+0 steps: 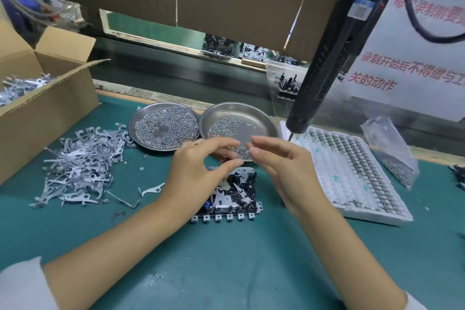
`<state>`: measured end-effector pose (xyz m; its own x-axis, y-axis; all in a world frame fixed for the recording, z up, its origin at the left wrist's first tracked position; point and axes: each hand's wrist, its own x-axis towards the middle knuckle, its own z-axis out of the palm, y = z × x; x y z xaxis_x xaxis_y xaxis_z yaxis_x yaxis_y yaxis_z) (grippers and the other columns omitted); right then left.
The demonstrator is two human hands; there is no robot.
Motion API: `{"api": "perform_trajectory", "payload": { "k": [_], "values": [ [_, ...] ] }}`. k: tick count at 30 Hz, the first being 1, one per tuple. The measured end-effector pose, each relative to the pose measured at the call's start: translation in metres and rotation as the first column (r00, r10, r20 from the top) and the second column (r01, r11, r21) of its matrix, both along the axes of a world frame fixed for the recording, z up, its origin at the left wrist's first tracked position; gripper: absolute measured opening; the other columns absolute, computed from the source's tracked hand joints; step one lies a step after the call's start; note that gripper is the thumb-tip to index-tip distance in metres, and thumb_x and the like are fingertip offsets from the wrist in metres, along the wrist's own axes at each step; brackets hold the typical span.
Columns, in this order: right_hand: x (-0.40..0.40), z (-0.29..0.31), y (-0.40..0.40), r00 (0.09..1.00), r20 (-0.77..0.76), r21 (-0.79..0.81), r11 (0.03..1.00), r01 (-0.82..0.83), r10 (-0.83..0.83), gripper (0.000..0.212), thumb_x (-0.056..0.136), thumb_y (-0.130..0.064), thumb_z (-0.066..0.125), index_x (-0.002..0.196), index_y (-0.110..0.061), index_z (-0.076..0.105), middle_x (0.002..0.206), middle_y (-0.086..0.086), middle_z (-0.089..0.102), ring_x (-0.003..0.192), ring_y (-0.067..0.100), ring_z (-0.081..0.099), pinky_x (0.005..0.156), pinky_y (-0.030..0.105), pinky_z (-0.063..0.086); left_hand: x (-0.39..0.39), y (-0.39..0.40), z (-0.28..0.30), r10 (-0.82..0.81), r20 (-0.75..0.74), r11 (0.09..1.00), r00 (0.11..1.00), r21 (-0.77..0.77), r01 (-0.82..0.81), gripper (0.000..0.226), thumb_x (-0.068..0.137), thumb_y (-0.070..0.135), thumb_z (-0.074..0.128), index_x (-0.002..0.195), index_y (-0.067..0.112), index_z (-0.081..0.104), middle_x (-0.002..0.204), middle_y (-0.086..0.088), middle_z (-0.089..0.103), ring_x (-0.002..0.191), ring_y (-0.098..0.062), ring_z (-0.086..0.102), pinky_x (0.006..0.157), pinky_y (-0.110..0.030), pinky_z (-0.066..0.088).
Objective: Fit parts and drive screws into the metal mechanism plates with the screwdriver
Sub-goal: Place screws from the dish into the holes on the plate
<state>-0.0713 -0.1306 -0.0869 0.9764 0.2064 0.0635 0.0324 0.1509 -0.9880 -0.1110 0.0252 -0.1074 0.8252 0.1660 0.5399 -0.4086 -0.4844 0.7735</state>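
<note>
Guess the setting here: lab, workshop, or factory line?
Most likely a factory assembly line station. A hanging electric screwdriver sits over a green bench mat, two steel dishes of screws are within reach, and a loose pile of stamped metal levers lies beside a carton of more.

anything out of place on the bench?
Mostly tidy. A few metal levers lie apart from the main lever pile on the green mat, and small bits sit loose near the left screw dish. No visible damage.
</note>
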Motion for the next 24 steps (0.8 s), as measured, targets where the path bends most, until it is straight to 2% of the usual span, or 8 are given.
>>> {"api": "perform_trajectory", "payload": {
  "k": [3, 6, 10, 15, 19, 21, 24],
  "values": [
    [-0.013, -0.006, -0.005, 0.992, -0.123, 0.191, 0.982, -0.005, 0.029, 0.019, 0.067, -0.001, 0.071, 0.08, -0.013, 0.078, 0.089, 0.011, 0.074, 0.09, 0.016, 0.07, 0.074, 0.017, 0.053, -0.002, -0.005, -0.004, 0.006, 0.028, 0.999, 1.0, 0.042, -0.007, 0.032, 0.071, 0.023, 0.081, 0.098, 0.033, 0.068, 0.079, 0.022, 0.07, 0.088, -0.001, 0.061, 0.093, -0.03, 0.038],
    [-0.016, -0.01, -0.005, 0.983, -0.175, 0.254, 0.967, -0.002, 0.048, 0.018, 0.072, 0.005, 0.068, 0.083, -0.007, 0.076, 0.09, 0.015, 0.073, 0.087, 0.017, 0.071, 0.072, 0.018, 0.053, -0.002, -0.007, -0.007, -0.011, 0.038, 0.999, 0.999, 0.05, 0.009, 0.031, 0.071, 0.029, 0.079, 0.099, 0.033, 0.067, 0.078, 0.022, 0.07, 0.09, 0.002, 0.061, 0.092, -0.027, 0.037],
    [-0.017, -0.013, -0.004, 0.983, -0.174, 0.262, 0.965, -0.011, 0.059, 0.021, 0.066, 0.0, 0.072, 0.085, -0.007, 0.075, 0.09, 0.015, 0.073, 0.087, 0.019, 0.071, 0.073, 0.02, 0.054, -0.003, -0.01, -0.009, -0.023, 0.065, 1.0, 0.998, 0.021, 0.022, 0.028, 0.07, 0.037, 0.073, 0.097, 0.039, 0.064, 0.078, 0.028, 0.069, 0.092, 0.006, 0.059, 0.091, -0.022, 0.035],
    [-0.017, -0.015, -0.006, 0.985, -0.163, 0.229, 0.973, -0.015, 0.054, 0.02, 0.062, -0.005, 0.075, 0.08, -0.01, 0.077, 0.086, 0.011, 0.074, 0.082, 0.016, 0.071, 0.072, 0.019, 0.054, -0.002, -0.009, -0.01, -0.019, 0.089, 1.0, 0.996, 0.016, 0.017, 0.029, 0.07, 0.034, 0.075, 0.099, 0.028, 0.069, 0.077, 0.029, 0.067, 0.089, 0.007, 0.058, 0.091, -0.027, 0.037],
    [-0.019, -0.015, -0.005, 0.984, -0.16, 0.221, 0.974, -0.047, 0.084, 0.021, 0.061, -0.008, 0.076, 0.082, -0.009, 0.077, 0.086, 0.011, 0.074, 0.083, 0.017, 0.071, 0.072, 0.019, 0.054, -0.003, -0.01, -0.008, -0.046, 0.093, 0.999, 0.995, 0.004, 0.046, 0.029, 0.07, 0.035, 0.073, 0.098, 0.033, 0.067, 0.076, 0.037, 0.064, 0.093, 0.012, 0.054, 0.09, -0.033, 0.04],
    [-0.019, -0.015, -0.005, 0.983, -0.164, 0.22, 0.975, -0.043, 0.08, 0.021, 0.061, -0.008, 0.076, 0.082, -0.009, 0.078, 0.087, 0.012, 0.074, 0.084, 0.017, 0.072, 0.073, 0.019, 0.054, -0.004, -0.01, -0.008, -0.049, 0.1, 0.999, 0.994, -0.002, 0.05, 0.029, 0.07, 0.036, 0.073, 0.098, 0.031, 0.068, 0.076, 0.035, 0.065, 0.093, 0.013, 0.054, 0.089, -0.036, 0.041],
    [-0.019, -0.015, -0.005, 0.982, -0.17, 0.214, 0.976, -0.043, 0.08, 0.022, 0.061, -0.009, 0.077, 0.082, -0.011, 0.078, 0.089, 0.012, 0.074, 0.086, 0.018, 0.071, 0.074, 0.019, 0.054, -0.003, -0.009, -0.009, -0.051, 0.112, 0.999, 0.992, 0.0, 0.051, 0.029, 0.07, 0.034, 0.076, 0.097, 0.03, 0.068, 0.077, 0.029, 0.068, 0.093, 0.011, 0.056, 0.09, -0.034, 0.038]
  ]
}}
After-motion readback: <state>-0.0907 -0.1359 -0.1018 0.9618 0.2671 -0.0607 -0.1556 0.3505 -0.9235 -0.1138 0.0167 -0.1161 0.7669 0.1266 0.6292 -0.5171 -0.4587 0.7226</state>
